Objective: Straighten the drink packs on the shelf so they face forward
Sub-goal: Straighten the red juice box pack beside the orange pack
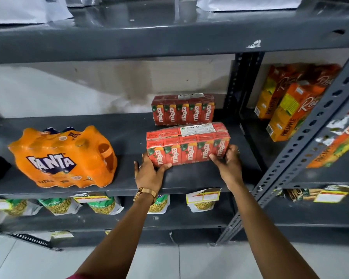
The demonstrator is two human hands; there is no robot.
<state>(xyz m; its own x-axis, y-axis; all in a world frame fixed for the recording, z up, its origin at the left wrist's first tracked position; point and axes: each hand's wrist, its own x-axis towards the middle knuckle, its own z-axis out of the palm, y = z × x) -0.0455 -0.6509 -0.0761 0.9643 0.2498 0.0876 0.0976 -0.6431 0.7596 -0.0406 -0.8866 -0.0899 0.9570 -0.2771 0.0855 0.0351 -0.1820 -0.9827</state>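
— While both forearms are reaching up from the near edge, what are the hands doing?

— They are grasping the near Maaza pack (187, 144), one at each end. The left hand (149, 171), with a gold watch (145, 193) sitting on its wrist, is cupping the pack's near-left corner, thumb pressing against the front face. The right hand (229, 161) is wrapping its fingers around the near-right corner, and a ring is showing on one finger.

— Where is that pack sitting?

— It is resting on the grey middle shelf (189, 180), right of centre, its row of red cartons facing the camera and its white label lying on top. It is sitting slightly askew, the left end lying a little nearer than the right.

— What is lying beyond it?

— A second Maaza pack (183, 110) is standing just behind it, near the back wall, front face showing. Well apart to the left, an orange Fanta pack (64, 158) is sitting near the shelf's front edge, turned a little toward the right.

— And off to the right?

— Past the slotted upright (302, 137), tall pineapple juice cartons (290, 109) are leaning together in the neighbouring bay. Snack pouches (101, 205) are lining the shelf below.
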